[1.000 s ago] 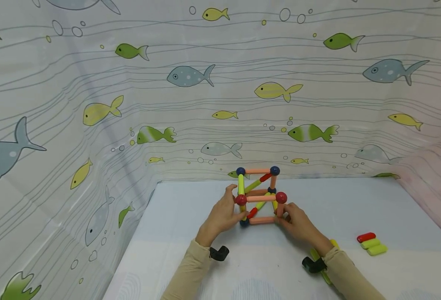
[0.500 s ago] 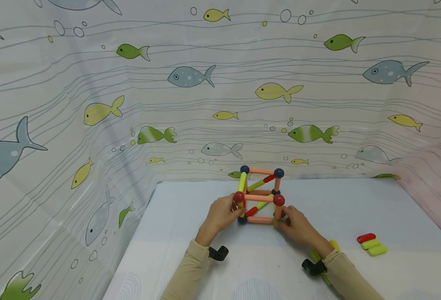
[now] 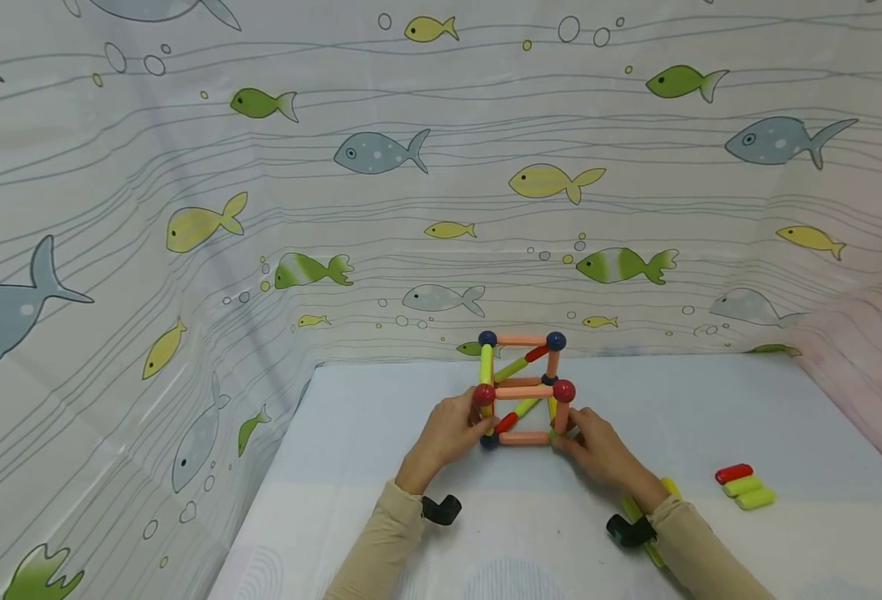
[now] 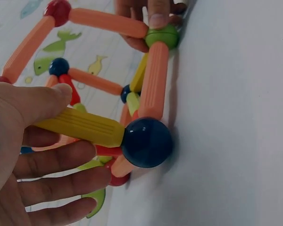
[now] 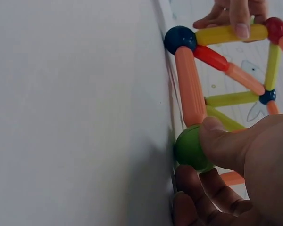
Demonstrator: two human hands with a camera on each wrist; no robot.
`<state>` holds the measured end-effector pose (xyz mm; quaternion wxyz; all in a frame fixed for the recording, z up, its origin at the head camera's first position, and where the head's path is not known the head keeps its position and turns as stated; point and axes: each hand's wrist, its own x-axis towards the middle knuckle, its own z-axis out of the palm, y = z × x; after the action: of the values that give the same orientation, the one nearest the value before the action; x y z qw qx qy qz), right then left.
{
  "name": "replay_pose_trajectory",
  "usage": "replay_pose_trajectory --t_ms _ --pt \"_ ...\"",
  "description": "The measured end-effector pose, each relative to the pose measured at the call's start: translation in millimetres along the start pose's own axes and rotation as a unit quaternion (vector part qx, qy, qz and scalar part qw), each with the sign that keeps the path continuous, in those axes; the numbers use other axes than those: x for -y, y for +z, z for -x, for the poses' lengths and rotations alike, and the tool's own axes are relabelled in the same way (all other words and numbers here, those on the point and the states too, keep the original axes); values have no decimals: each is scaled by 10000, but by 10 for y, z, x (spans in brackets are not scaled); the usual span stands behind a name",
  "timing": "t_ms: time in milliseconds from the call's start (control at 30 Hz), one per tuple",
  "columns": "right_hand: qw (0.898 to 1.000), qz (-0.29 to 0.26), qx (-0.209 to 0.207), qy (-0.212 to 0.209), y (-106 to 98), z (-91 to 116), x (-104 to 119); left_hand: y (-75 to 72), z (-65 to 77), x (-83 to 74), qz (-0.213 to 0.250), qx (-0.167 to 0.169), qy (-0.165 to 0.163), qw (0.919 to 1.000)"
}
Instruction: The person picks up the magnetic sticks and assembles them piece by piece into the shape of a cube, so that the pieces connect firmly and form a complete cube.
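A cube-shaped frame of building sticks and balls (image 3: pixel 523 392) stands on the table between both hands, with diagonal sticks inside it. My left hand (image 3: pixel 448 429) is at its left side, thumb and fingers pinching a yellow upright stick (image 4: pixel 92 127). This stick has a dark blue ball (image 4: pixel 147 142) at its foot. At the front right lower corner, my right hand (image 3: pixel 598 446) holds a green ball (image 5: pixel 192 148) between thumb and fingers. An orange stick (image 5: pixel 190 87) joins the green and blue balls. Red balls (image 3: pixel 564 391) cap the front upper corners.
To the right lie a red stick (image 3: pixel 734 473) and two yellow-green sticks (image 3: pixel 749 492) side by side. More yellow-green sticks (image 3: pixel 654 554) lie partly under the right wrist. A fish-patterned sheet (image 3: pixel 448 200) rises behind and beside the white table (image 3: pixel 531 533).
The frame shifts and turns slightly between the hands. My left fingers come down from behind the upper left red ball to the upright stick. The right hand stays at its corner.
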<state>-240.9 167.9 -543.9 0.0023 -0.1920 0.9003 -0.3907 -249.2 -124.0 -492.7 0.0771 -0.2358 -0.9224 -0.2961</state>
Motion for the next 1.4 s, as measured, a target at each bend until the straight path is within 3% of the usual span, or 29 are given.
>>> replay_pose_trajectory --t_ms 433,600,867,1133,1300,1400 --pt "9995 -54 210 233 -147 11 -43 26 8 -21 43 175 -15 9998" --pt "9989 128 268 363 -477 99 -114 -72 28 -29 28 21 71 10000" --pt "9847 631 1334 929 -1084 376 -312 -250 25 -85 406 -688 679 9945" --pt "9668 1357 1237 1776 -1670 622 -630 -283 8 -131 528 -770 1244 9878" --pt "9541 1184 1785 2092 -1851 765 -803 -280 16 -138 521 -795 1259 9875" --pt "9539 901 1903 2138 -1856 799 -868 -278 18 -136 573 -836 1258 9869"
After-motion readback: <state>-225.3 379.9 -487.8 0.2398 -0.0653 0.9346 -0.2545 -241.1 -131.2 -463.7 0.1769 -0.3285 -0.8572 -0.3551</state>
